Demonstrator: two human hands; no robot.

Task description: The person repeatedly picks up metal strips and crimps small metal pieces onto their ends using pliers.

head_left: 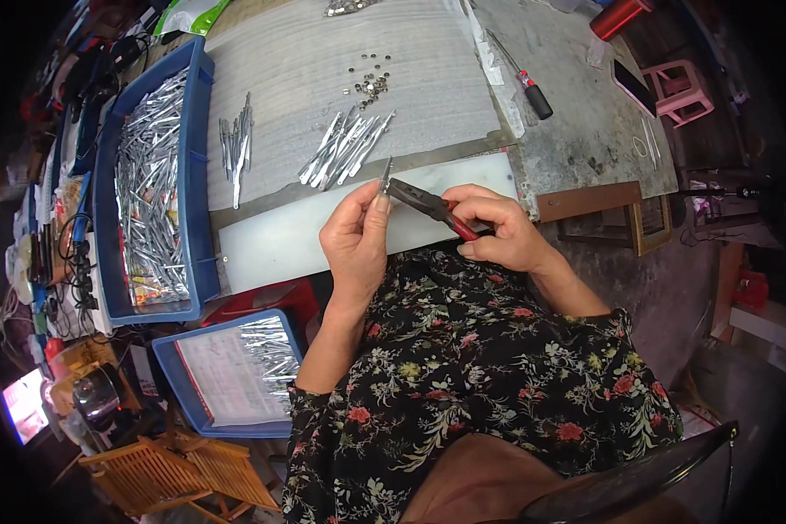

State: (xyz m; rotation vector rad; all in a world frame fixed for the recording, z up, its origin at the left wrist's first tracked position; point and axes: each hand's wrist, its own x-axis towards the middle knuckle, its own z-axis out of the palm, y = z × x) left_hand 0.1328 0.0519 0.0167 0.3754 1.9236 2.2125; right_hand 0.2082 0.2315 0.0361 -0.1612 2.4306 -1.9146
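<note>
Between thumb and fingers, my left hand (358,229) pinches a slim silver metal piece (387,171), its pointed end upward. Wrapped round the red handles of a pair of pliers (428,203) is my right hand (500,227). The dark jaws of the pliers meet the metal piece just at my left fingertips; whether they grip it is too small to tell. Just beyond my hands lies a loose pile of similar silver pieces (345,150) on the pale mat. Farther off are several small round metal parts (371,85). A smaller bunch of silver pieces (237,144) lies to the left.
A blue bin (203,175) full of silver pieces stands at the left, and a second blue bin (227,430) sits lower. A white board (279,253) lines the table's near edge. A screwdriver (533,94) and a phone (635,87) lie at the right, near a pink stool (683,92).
</note>
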